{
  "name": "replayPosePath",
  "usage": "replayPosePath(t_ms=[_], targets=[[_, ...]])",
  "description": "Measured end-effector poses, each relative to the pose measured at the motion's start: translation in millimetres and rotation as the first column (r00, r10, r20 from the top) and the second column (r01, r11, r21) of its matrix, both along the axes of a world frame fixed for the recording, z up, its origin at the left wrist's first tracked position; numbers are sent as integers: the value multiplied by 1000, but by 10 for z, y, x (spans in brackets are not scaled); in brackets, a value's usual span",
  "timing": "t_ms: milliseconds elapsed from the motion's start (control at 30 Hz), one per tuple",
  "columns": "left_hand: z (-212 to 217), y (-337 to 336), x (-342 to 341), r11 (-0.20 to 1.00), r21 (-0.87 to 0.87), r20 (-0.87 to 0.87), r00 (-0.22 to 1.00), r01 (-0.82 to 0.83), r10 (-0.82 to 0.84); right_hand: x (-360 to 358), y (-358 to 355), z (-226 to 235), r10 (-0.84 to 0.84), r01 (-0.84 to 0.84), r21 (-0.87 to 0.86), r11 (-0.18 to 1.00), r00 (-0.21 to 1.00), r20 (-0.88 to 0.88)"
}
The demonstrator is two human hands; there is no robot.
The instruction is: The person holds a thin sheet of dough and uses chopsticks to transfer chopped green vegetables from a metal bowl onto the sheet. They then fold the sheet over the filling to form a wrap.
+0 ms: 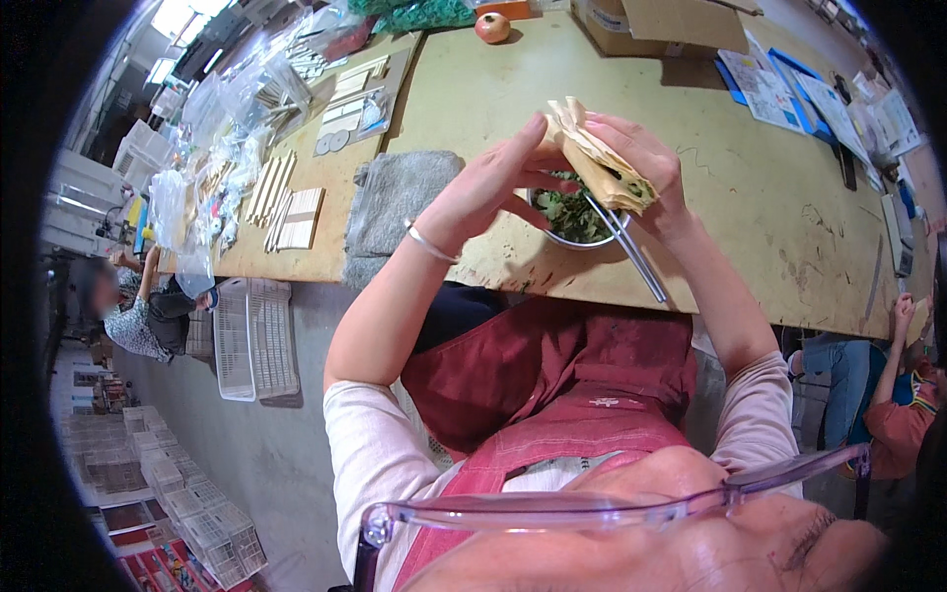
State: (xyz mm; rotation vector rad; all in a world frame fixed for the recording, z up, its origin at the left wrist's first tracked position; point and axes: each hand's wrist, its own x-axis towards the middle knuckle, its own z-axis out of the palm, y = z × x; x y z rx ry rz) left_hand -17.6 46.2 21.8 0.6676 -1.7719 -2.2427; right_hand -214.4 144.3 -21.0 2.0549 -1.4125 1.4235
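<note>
A folded flatbread wrap (600, 163), pale tan with ruffled edges and a little green filling showing at its near end, is held above the table. My right hand (646, 168) is closed around its right side. On the other side is my left hand (498, 187), its fingers spread beside and partly behind the wrap; whether they touch it is hard to tell. Below both hands stands a bowl (582, 244) of dark leafy greens (577, 219), partly hidden. A pair of metal chopsticks (639, 259) leans over the bowl's near rim.
A grey towel (404, 197) lies left of the bowl. Farther left are wooden strips (294, 219) and plastic bags (232, 99). A pomegranate (492, 28) and a cardboard box (661, 25) sit at the far side. People are at both sides; a white crate (235, 340) stands on the floor.
</note>
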Motion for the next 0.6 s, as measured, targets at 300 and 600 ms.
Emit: replayPosePath(t_ms=[300, 600], targets=[[148, 93, 67, 17, -989, -143, 986, -145, 83, 41, 138, 0, 256, -320, 119, 940, 891, 374], [18, -9, 3, -165, -977, -146, 988, -136, 49, 65, 239, 196, 208, -252, 203, 946, 953, 219]])
